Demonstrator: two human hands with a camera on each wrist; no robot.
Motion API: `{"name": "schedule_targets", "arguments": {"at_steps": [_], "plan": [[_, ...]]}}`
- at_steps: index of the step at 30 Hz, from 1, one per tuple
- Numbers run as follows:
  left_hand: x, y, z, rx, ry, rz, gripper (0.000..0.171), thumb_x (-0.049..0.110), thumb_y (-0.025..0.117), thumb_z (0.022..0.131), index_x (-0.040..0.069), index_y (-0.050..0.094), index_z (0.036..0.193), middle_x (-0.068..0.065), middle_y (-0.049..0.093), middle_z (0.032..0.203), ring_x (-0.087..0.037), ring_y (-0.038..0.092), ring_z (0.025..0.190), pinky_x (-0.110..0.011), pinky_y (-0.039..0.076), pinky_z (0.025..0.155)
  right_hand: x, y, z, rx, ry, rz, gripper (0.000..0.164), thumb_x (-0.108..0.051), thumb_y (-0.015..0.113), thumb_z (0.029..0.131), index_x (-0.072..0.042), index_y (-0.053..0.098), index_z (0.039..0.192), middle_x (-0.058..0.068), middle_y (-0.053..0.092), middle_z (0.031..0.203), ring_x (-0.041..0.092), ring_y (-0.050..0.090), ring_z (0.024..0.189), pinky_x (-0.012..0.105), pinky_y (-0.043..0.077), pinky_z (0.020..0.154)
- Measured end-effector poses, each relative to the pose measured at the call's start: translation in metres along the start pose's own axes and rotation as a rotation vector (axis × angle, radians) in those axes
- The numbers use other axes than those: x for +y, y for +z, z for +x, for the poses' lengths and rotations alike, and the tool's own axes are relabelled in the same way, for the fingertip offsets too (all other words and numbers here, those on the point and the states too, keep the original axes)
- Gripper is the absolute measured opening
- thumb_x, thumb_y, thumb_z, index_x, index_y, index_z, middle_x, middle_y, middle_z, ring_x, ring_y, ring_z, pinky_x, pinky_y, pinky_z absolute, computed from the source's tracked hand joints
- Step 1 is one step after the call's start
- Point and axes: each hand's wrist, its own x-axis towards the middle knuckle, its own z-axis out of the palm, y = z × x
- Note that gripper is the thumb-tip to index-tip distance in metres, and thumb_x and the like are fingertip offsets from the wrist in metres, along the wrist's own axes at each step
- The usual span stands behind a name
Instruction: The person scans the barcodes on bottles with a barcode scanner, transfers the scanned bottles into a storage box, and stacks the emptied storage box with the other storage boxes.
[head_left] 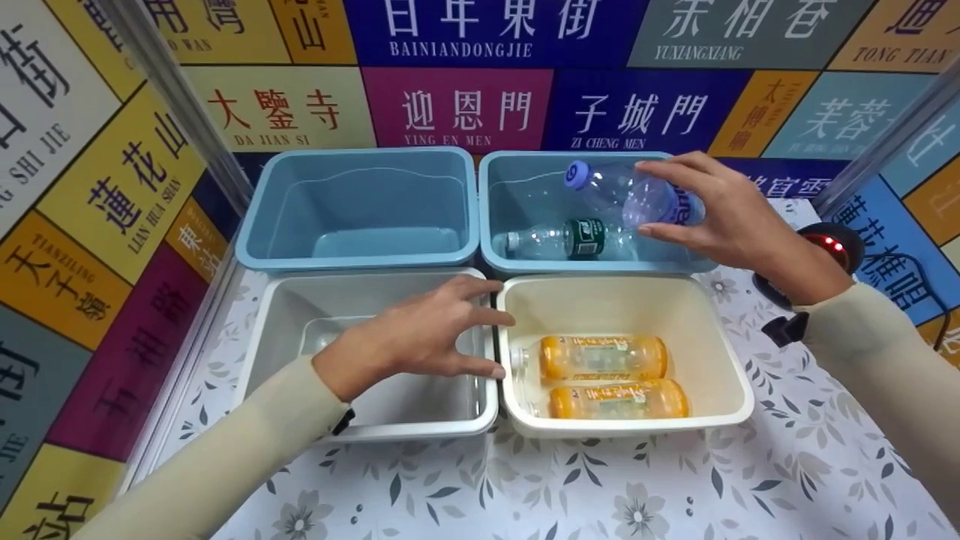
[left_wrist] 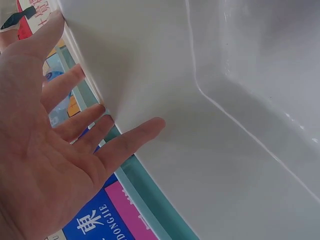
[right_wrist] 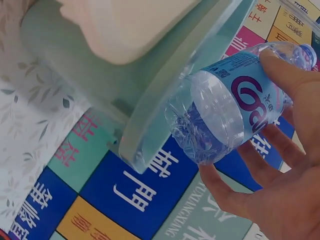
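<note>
My right hand (head_left: 720, 206) grips a clear water bottle (right_wrist: 220, 105) with a blue-purple label, tilted above the back right blue bin (head_left: 491, 202); its purple cap points left in the head view. Inside that bin lies another clear bottle (head_left: 551, 240) with a dark green label. My left hand (head_left: 416, 334) hovers over the white-grey bin (head_left: 292, 315) at front left, fingers spread near its right rim and holding nothing. In the front right cream bin (head_left: 712, 337), two orange-labelled bottles (head_left: 604, 357) lie on their sides.
A second blue bin (head_left: 360, 195) stands at back left. The bins stand close together on a floral-patterned tablecloth (head_left: 570, 487). A black device (head_left: 832, 240) with red lights and a cable sits by my right forearm. Sign-covered panels (head_left: 457, 109) rise behind and beside the bins.
</note>
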Motion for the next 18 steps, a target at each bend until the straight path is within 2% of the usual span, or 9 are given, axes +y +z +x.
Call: {"name": "schedule_targets", "arguments": {"at_steps": [4, 12, 18], "plan": [[-0.001, 0.001, 0.0, -0.004, -0.009, -0.002, 0.069, 0.063, 0.079, 0.092, 0.031, 0.065, 0.152, -0.011, 0.039, 0.175, -0.034, 0.036, 0.161, -0.058, 0.05, 0.118, 0.005, 0.009, 0.007, -0.029, 0.022, 0.044, 0.08, -0.032, 0.093, 0.088, -0.037, 0.056, 0.158, 0.011, 0.061, 0.149, 0.036, 0.058, 0.134, 0.069, 0.051, 0.111], [-0.004, 0.002, 0.0, 0.035, 0.052, 0.019, 0.068, 0.062, 0.078, 0.094, 0.027, 0.066, 0.151, -0.016, 0.043, 0.171, -0.035, 0.041, 0.158, -0.052, 0.049, 0.122, 0.012, 0.027, 0.019, -0.113, 0.123, 0.155, 0.075, -0.038, 0.093, 0.087, -0.029, 0.061, 0.154, 0.008, 0.061, 0.155, 0.036, 0.061, 0.136, 0.07, 0.051, 0.11], [-0.005, 0.001, 0.0, 0.029, 0.052, 0.011, 0.069, 0.062, 0.078, 0.094, 0.027, 0.066, 0.151, -0.016, 0.042, 0.172, -0.035, 0.039, 0.159, -0.053, 0.048, 0.122, 0.014, 0.036, 0.023, -0.123, 0.12, 0.186, 0.076, -0.037, 0.095, 0.085, -0.028, 0.062, 0.153, 0.009, 0.064, 0.15, 0.036, 0.063, 0.134, 0.068, 0.05, 0.112]]}}
